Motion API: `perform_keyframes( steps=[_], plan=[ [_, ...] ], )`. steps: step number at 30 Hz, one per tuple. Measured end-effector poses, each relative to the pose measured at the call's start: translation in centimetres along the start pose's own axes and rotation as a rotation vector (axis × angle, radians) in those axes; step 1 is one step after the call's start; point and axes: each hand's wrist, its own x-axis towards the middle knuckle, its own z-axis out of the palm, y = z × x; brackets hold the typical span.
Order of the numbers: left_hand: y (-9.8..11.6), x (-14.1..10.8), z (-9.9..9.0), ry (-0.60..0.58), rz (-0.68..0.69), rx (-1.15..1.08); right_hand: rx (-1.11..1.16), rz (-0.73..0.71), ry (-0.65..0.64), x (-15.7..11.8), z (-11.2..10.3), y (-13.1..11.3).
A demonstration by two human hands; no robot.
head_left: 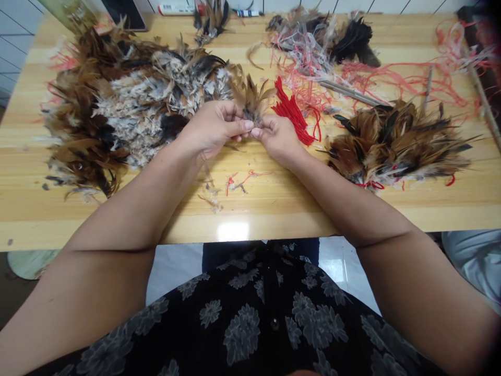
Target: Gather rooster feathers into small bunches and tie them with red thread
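Between my two hands, above the middle of the wooden table [274,214], a small bunch of brown feathers [254,96] fans out away from me. My left hand [217,125] pinches its base with thumb and fingers. My right hand [279,136] is closed at the same base, its thumb tip close to the left thumb. Whether a thread runs between the fingertips I cannot make out. Just beyond my right hand lies a bundle of red yarn [293,112]. A big heap of brown and white feathers [136,104] lies beside my left hand.
On the right lie brown feather bunches [391,141] with red ties. Behind them are tangled pink strings [403,78], a thin stick [352,94] and dark feathers [354,42]. A marker [178,9] and a dark phone-like slab [125,13] lie along the back. Scraps [235,184] litter the front.
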Motion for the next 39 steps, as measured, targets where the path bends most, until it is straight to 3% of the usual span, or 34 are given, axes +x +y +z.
perform_keyframes(
  steps=[6,13,21,29,35,39],
  plan=[
    [-0.4,-0.1,-0.2,-0.039,0.040,0.004,-0.232,-0.062,-0.002,-0.3,0.0,-0.8],
    [-1.0,0.7,-1.1,-0.121,0.042,0.110,-0.505,-0.031,-0.013,-0.9,0.6,-1.5],
    [-1.7,1.5,-1.4,-0.049,0.101,-0.011,-0.211,-0.087,-0.017,0.1,0.2,-0.1],
    [-1.8,1.6,-0.3,0.038,0.142,0.001,-0.133,-0.101,0.017,0.3,0.0,0.5],
    [-2.7,2.4,-2.0,0.113,0.287,0.256,0.015,-0.051,0.161,1.5,-1.2,1.3],
    [-3.1,2.6,-1.8,0.144,0.396,0.488,0.056,-0.051,0.195,1.8,-1.9,1.1]
  ],
)
